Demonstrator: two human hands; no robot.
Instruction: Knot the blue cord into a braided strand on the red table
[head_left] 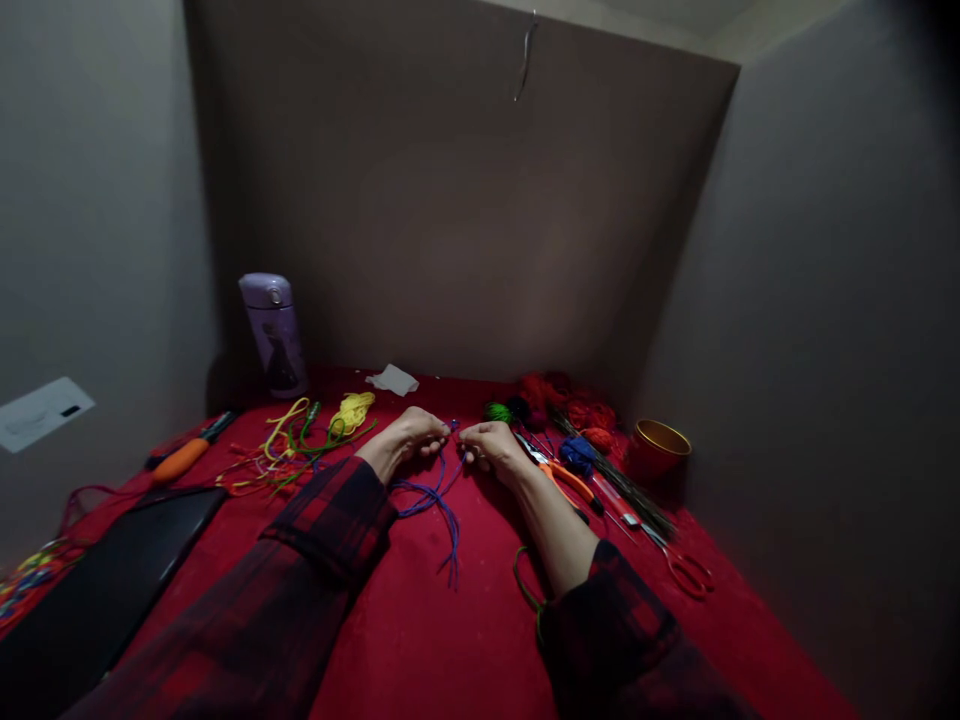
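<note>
Both hands meet over the middle of a red cloth (435, 640), fingers pinched on purple cord (431, 497). My left hand (411, 438) is closed, with the cord rising to its fingertips. Close beside it on the right, my right hand (491, 447) is closed on another stretch of the same cord. A small knot or loop shows between the two sets of fingertips, too small to make out. Below the hands, the loose ends curl and trail on the cloth. A green cord (527, 585) lies beside my right sleeve.
Orange-handled pliers (570, 485), red-handled scissors (686, 572), a blue yarn ball (577, 455) and a gold-rimmed red cup (660, 445) lie right. On the left are a purple bottle (274, 335), yellow cord (351, 413), an orange-handled tool (180, 460) and a black flat object (112, 570). Walls enclose three sides.
</note>
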